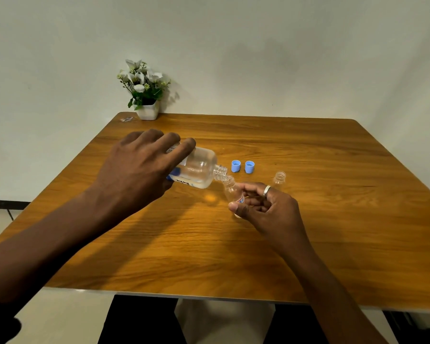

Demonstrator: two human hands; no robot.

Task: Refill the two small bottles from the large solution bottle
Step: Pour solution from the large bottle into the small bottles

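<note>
My left hand (pixel 139 167) grips the large clear solution bottle (pixel 200 168), tipped on its side with its open neck pointing right and down. Its mouth meets the mouth of a small clear bottle (pixel 232 191), which my right hand (pixel 263 204) holds tilted between thumb and fingers just above the table. Some liquid lies in the lower side of the large bottle. A second small bottle (pixel 280 179) stands upright and uncapped behind my right hand. Two blue caps (pixel 235 166) (pixel 249 167) lie side by side beyond the bottles.
The wooden table (pixel 308 232) reaches to the wall. A white pot of flowers (pixel 144 91) stands at its far left corner, with a small scrap (pixel 126 119) beside it. My dark-clad legs show below the front edge.
</note>
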